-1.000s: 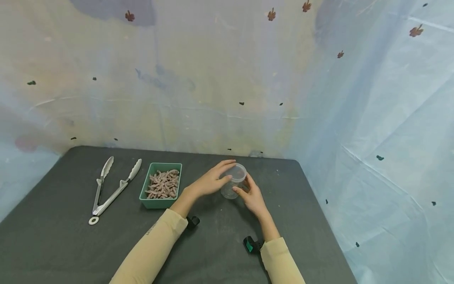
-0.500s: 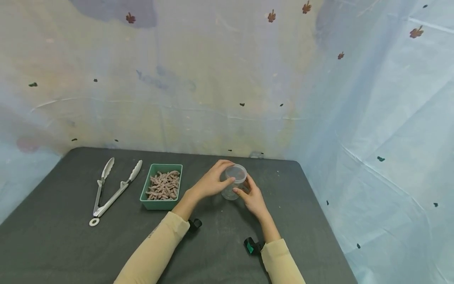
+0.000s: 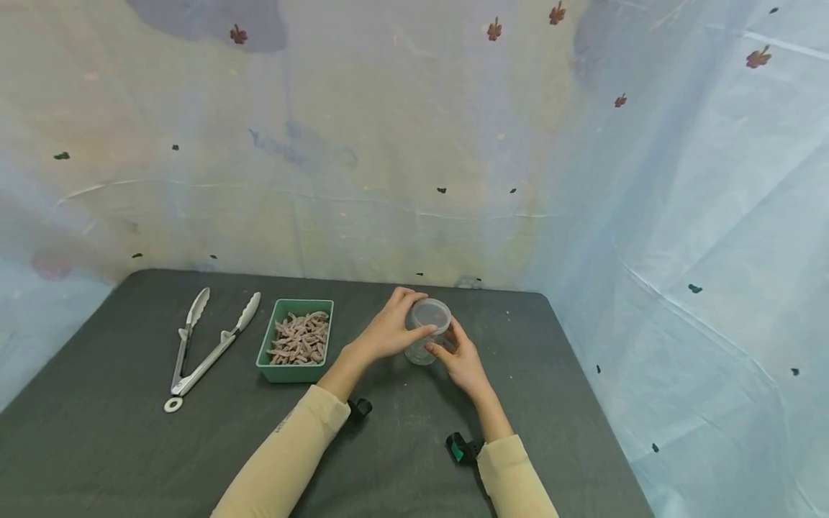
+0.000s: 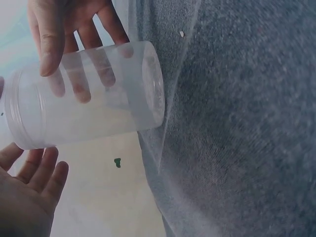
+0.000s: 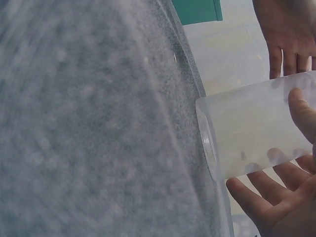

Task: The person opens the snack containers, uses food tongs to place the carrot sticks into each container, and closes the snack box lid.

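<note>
- Jar, clear, stands about upright between the two hands; its base is at the dark tabletop, though I cannot tell if the whole rim touches.
- Left hand: I read thumb and fingers as clamped on the lid, at the jar's upper left.
- Right hand: curled round the jar's body, thumb at the near side, fingers behind, lower than the left.
- Key relation, my judgement: the long axis rises from the table between the palms, left hand at its top, right hand along its side; both in contact, neither nearer.
- Green tray of brownish pieces lies left of the jar; I note open tongs beyond it, untouched.
</note>
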The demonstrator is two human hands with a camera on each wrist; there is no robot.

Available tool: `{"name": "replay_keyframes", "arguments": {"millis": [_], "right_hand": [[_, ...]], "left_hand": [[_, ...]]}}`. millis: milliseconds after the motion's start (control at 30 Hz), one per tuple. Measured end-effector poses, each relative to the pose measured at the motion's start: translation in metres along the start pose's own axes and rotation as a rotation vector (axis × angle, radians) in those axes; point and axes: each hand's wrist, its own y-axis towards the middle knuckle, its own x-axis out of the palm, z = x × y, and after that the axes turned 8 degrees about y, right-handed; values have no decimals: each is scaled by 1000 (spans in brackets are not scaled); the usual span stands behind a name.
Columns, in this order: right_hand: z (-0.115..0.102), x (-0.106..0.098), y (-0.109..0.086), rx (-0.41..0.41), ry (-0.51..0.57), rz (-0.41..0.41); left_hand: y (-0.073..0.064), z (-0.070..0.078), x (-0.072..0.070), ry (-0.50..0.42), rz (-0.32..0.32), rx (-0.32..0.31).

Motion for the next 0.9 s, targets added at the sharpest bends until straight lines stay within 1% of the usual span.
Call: {"name": "replay_keyframes", "arguments": {"millis": [133, 267, 333, 400, 500, 900], "right_hand": [[-2, 0, 0, 2, -12, -1], [-3, 0, -1, 2, -16, -5], [-3, 0, -1, -1, -17, -9], [-4, -1, -2, 0, -22, -9], [-4, 0, -3, -6, -26, -12], [-7, 0, -4, -1, -20, -11]], "left_hand": [[0, -2, -3, -14, -29, 54], [1, -4, -7, -25, -97, 109], [1, -4, -8, -39, -124, 126], [1, -4, -8, -46, -138, 133], [0, -4, -8, -57, -134, 132], [-1, 0, -7, 12, -76, 88]]}}
